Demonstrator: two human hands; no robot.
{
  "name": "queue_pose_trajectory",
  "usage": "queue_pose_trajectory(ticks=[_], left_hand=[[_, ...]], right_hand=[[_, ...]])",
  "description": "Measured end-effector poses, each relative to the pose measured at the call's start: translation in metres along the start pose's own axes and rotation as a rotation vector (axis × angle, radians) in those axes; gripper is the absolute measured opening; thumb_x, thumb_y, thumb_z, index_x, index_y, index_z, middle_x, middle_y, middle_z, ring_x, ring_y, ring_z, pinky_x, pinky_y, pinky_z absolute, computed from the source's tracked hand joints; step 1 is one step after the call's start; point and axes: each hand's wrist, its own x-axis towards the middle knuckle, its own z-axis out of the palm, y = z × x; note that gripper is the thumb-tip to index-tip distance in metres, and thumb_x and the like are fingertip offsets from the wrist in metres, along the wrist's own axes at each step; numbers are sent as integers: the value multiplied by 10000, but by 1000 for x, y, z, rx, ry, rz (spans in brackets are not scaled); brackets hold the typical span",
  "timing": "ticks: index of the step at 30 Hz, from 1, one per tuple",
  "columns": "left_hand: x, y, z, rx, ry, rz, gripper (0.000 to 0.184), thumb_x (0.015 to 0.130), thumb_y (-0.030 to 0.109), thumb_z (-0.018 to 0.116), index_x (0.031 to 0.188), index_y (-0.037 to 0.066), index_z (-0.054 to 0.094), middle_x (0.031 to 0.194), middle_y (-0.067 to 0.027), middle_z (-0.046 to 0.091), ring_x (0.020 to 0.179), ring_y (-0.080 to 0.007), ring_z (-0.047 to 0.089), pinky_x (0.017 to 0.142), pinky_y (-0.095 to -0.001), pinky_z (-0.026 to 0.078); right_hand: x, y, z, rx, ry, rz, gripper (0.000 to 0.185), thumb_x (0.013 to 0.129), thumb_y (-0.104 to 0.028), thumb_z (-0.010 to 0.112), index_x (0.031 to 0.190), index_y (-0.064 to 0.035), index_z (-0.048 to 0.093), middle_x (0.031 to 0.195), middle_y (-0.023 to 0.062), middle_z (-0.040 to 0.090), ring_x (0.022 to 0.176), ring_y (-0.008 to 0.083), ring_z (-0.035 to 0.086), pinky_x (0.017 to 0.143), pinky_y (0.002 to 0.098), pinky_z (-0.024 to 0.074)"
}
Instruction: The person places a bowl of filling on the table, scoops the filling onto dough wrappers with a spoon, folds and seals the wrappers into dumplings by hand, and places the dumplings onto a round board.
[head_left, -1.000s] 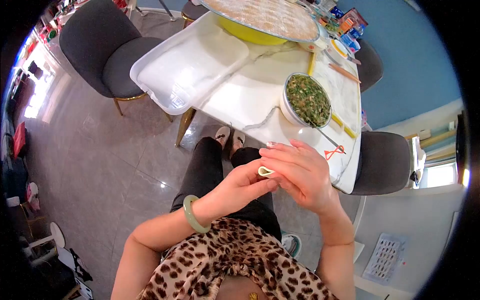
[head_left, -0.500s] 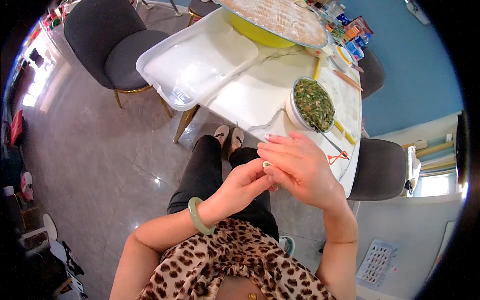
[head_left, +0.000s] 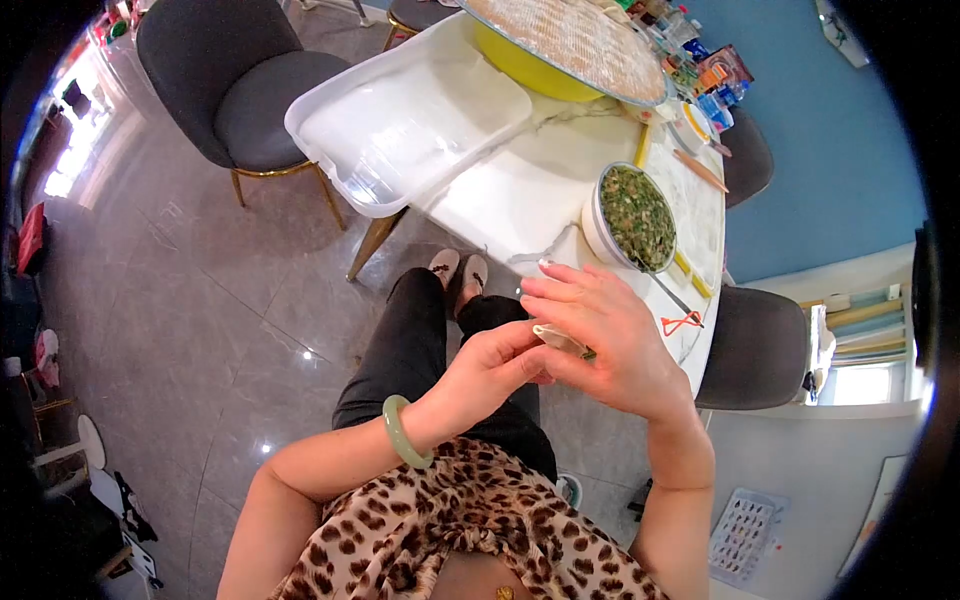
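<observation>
One white table (head_left: 510,192) stands at twelve o'clock from the folded dough (head_left: 556,337), its bowl (head_left: 596,234) of green filling (head_left: 638,212) at one. Left hand (head_left: 478,368) at nine and right hand (head_left: 622,342) at three, both half curled, hold it between them.

The plastic tray (head_left: 410,125) looks smooth and glossy

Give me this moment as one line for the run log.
left hand: holding folded dough piece | right hand: at its other end | bowl of chopped green filling: on table | white tray: overhanging edge
</observation>
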Motion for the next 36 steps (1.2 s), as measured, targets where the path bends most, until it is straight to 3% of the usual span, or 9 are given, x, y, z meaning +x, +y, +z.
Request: queue_pose_trajectory(ticks=[7, 10, 13, 15, 18, 27, 29, 32, 36], left_hand=[[-2, -2, 3, -16, 76, -52, 189, 978, 168, 502, 1026, 1, 576, 1041, -55, 608, 959, -135, 600, 856, -301, 517], [-6, 2, 2, -102, 74, -83, 212, 976, 159, 502, 1123, 13, 546, 1054, -61, 604, 963, -145, 602, 850, -306, 520], [-9, 5, 3, -134, 103, -24, 376, 981, 128, 468, 1335, 51, 369, 1147, -92, 575, 1011, -178, 603, 848, -320, 522], [-13, 12, 7, -144, 131, 50, 370, 982, 130, 461, 1330, 48, 366, 1163, -107, 571, 1030, -204, 604, 858, -330, 523], [-28, 25, 9, -155, 133, 99, 361, 984, 144, 454, 1318, 46, 361, 1205, -151, 553, 1073, -277, 604, 892, -365, 524], [-39, 28, 27, -14, 191, 187, 365, 948, 186, 545, 1259, 54, 408, 1138, -133, 574, 1043, -257, 607, 890, -376, 524], [-37, 23, 26, -13, 168, 194, 367, 936, 184, 566, 1245, 55, 416, 1137, -128, 573, 1029, -250, 611, 886, -372, 525], [-30, 23, 32, -38, 139, 211, 357, 917, 162, 598, 1211, 58, 424, 1132, -117, 575, 998, -238, 619, 876, -361, 527], [-21, 21, 38, -1, 125, 223, 349, 917, 162, 602, 1195, 63, 415, 1119, -81, 561, 1011, -191, 599, 876, -333, 520]], right_hand=[[0, 5, 11, 12, -23, -16, 154, 782, -164, 668, 905, -72, 647, 987, 72, 676, 1043, 244, 621, 959, 460, 433], [0, 6, 17, -5, -2, -85, 276, 787, -171, 666, 1038, -61, 629, 1068, 94, 653, 1046, 266, 610, 942, 455, 442], [3, -2, 14, 92, 34, -37, 508, 778, -207, 694, 1231, -42, 535, 1177, 130, 603, 1063, 306, 589, 926, 440, 447], [-4, -9, 11, 241, 9, 89, 709, 754, -215, 733, 1356, -26, 410, 1198, 151, 574, 1044, 320, 578, 901, 407, 454], [-22, -19, 24, 416, 85, 241, 724, 738, -191, 757, 1355, -29, 414, 1111, 141, 598, 984, 301, 587, 866, 379, 461], [-46, -27, 48, 537, 432, 187, 627, 777, -119, 718, 1342, -50, 452, 1092, 103, 607, 1021, 232, 584, 902, 346, 447], [-51, -28, 60, 993, 508, 236, 603, 798, -112, 693, 1348, -49, 453, 1160, 93, 577, 1083, 193, 557, 932, 327, 428], [-56, -26, 62, 1032, 446, 250, 580, 824, -109, 662, 1357, -41, 443, 1219, 87, 545, 1115, 165, 532, 947, 315, 417], [-58, -24, 54, 892, 485, 248, 444, 889, -150, 593, 1304, -19, 501, 1235, 113, 566, 1118, 224, 548, 944, 330, 426]])
